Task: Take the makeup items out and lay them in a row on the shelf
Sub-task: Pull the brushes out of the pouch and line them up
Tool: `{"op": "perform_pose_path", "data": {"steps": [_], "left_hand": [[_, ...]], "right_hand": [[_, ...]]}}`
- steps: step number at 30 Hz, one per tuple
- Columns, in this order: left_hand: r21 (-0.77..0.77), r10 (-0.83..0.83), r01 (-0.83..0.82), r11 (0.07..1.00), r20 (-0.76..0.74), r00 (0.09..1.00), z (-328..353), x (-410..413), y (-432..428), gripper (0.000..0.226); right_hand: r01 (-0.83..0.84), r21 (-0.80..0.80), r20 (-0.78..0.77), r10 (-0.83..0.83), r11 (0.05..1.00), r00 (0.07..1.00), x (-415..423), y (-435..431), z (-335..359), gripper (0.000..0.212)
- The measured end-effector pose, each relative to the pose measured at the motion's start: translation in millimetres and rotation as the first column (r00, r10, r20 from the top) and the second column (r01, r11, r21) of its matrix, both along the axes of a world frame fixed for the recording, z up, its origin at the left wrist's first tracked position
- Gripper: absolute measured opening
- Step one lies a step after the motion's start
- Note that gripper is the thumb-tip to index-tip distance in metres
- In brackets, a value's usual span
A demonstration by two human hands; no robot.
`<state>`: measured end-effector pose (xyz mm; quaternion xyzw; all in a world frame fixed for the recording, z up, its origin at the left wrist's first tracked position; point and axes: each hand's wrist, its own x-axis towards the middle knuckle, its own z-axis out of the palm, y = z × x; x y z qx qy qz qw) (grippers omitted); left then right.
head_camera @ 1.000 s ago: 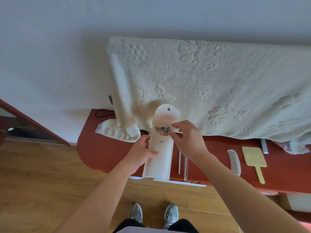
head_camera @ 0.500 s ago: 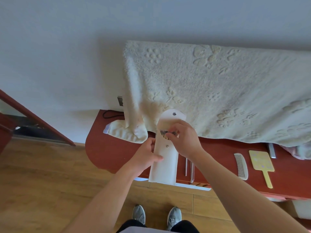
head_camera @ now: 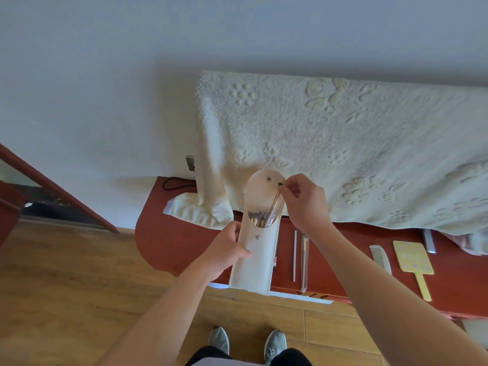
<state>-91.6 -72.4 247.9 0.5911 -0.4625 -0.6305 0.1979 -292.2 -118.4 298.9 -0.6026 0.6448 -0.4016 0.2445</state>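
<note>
On my feed: red-brown shelf [head_camera: 179, 241] w/ a rounded left end, running out of view at right. Cream blanket [head_camera: 343, 143] hangs over the back edge, its folded end resting on the shelf's left part. Black cord [head_camera: 171, 182] at the back left corner. Mid shelf, 2 slim items lie side by side, front to back: thin stick [head_camera: 294, 256] and clear-capped pencil [head_camera: 305, 260] (exact type unclear). Toward the right end: white comb [head_camera: 380, 258], yellow hand mirror [head_camera: 413, 260] just beside it w/ handle toward the front edge, and silver bar [head_camera: 429, 241] near the back edge.

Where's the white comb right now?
Head view, right side: the comb lies flat on the red shelf, just left of the yellow mirror, below the towel edge.
</note>
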Motion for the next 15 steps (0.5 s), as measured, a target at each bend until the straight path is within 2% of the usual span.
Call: {"op": "perform_pose_path", "data": {"steps": [7, 15], "left_hand": [[0.037, 0.011, -0.013, 0.999, 0.052, 0.999, -1.3, 5.5, -2.4, 0.053], [0.054, 0.068, -0.073, 0.996, 0.092, 0.993, -2.7, 9.7, -6.2, 0.053]], "right_hand": [[0.122, -0.061, 0.152, -0.112, 0.991, 0.982, -7.6, -9.6, 13.6, 0.005], [0.192, -0.074, 0.207, -0.174, 0.979, 0.963, -17.0, -17.7, 13.6, 0.002]]}}
